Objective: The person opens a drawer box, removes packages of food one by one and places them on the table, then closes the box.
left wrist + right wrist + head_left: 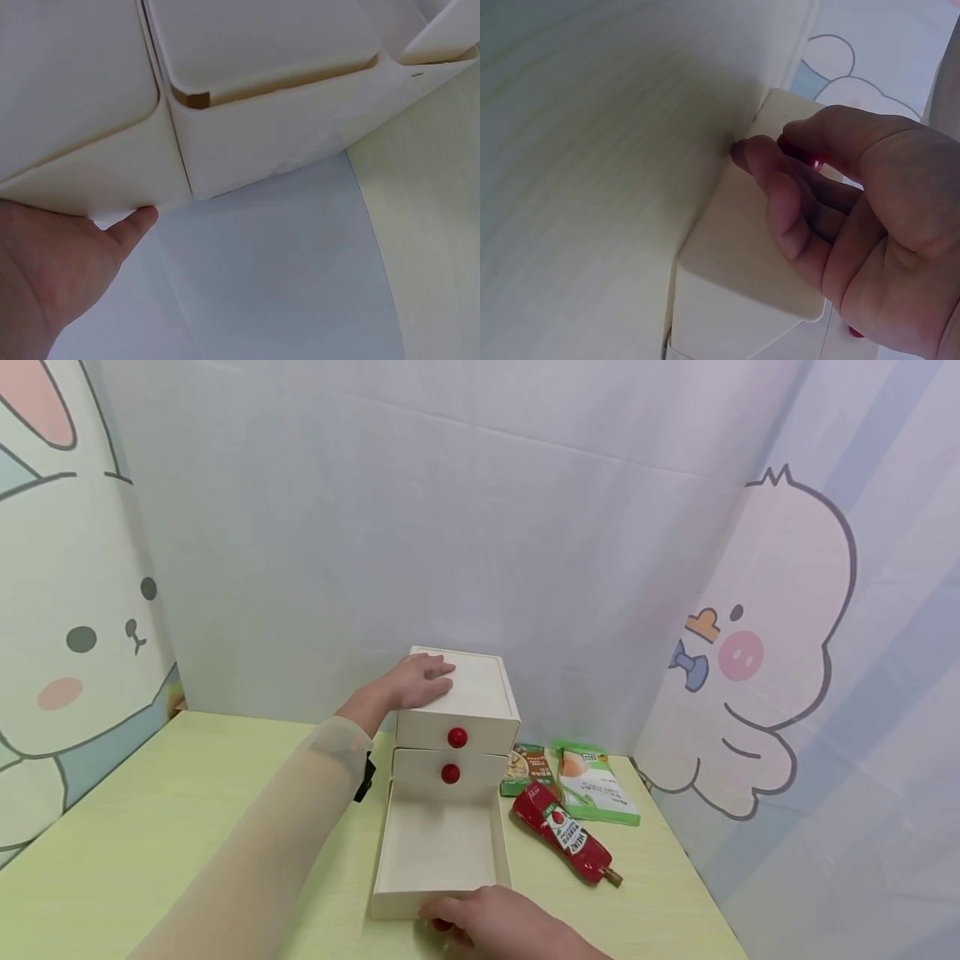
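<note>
A cream drawer cabinet (480, 693) with red knobs stands on the table, its bottom drawer (442, 843) pulled far out and bare inside. My left hand (420, 681) rests on the cabinet's top near its left edge, fingers spread; in the left wrist view the thumb (139, 229) lies along the top's edge. At the front of the pulled-out drawer, my right hand (506, 922) pinches the drawer's red knob (801, 154) between thumb and curled fingers. Two upper drawers, with their red knobs (457, 737) showing, sit pushed in.
Right of the cabinet lie a red Heinz ketchup pouch (562, 831), a green and white food packet (596, 785) and a small brown and green box (528, 768). A pale curtain (480, 527) with cartoon animals hangs behind the yellow-green table (225, 793).
</note>
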Demonstrator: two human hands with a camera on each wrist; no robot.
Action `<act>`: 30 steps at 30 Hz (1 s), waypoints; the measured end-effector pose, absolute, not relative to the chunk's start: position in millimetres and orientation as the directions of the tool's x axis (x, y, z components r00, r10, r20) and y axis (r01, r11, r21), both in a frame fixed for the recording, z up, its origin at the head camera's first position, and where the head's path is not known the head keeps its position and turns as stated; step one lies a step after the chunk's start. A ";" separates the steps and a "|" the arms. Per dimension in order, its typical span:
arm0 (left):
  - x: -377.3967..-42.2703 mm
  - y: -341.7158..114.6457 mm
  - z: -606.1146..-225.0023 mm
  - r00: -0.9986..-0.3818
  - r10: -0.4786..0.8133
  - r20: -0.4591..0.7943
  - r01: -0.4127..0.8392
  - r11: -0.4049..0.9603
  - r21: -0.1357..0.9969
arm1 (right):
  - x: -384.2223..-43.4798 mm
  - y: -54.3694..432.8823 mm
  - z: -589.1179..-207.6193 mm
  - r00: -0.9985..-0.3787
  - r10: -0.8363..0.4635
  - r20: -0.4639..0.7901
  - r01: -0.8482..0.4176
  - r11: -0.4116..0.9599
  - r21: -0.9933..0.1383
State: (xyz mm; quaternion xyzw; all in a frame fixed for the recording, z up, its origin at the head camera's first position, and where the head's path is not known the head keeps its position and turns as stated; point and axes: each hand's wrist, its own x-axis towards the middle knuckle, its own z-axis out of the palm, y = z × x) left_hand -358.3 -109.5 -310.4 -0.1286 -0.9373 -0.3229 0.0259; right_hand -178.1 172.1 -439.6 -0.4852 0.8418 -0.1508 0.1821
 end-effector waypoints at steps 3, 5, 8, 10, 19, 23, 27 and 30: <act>-358.2 -110.2 -310.0 -0.967 0.220 0.130 0.254 0.761 0.597 | -179.6 172.0 -439.3 -0.445 -0.886 -0.130 -0.789 0.456 -0.411; -357.9 -110.4 -309.8 -0.967 0.220 0.130 0.254 0.762 0.596 | -180.5 172.1 -439.3 -0.435 -0.892 -0.119 -0.801 0.444 -0.400; -357.3 -109.9 -309.7 -0.967 0.218 0.130 0.252 0.762 0.597 | -181.5 171.8 -439.1 -0.431 -0.894 -0.120 -0.804 0.441 -0.400; -356.9 -109.6 -309.8 -0.968 0.218 0.128 0.251 0.763 0.595 | -181.7 171.2 -438.9 -0.433 -0.893 -0.122 -0.800 0.444 -0.404; -357.0 -109.9 -309.7 -0.967 0.221 0.130 0.254 0.763 0.595 | -180.8 168.5 -434.6 -0.434 -0.896 -0.095 -0.806 0.433 -0.403; -358.0 -110.1 -310.3 -0.966 0.220 0.135 0.256 0.761 0.596 | -180.4 167.8 -431.3 -0.444 -0.890 -0.107 -0.787 0.444 -0.428; -358.3 -110.4 -311.2 -0.966 0.219 0.138 0.258 0.762 0.595 | -180.5 167.7 -429.3 -0.462 -0.878 -0.125 -0.766 0.466 -0.443; -358.8 -110.9 -312.0 -0.966 0.218 0.138 0.257 0.760 0.597 | -180.5 167.8 -427.6 -0.474 -0.870 -0.135 -0.750 0.479 -0.456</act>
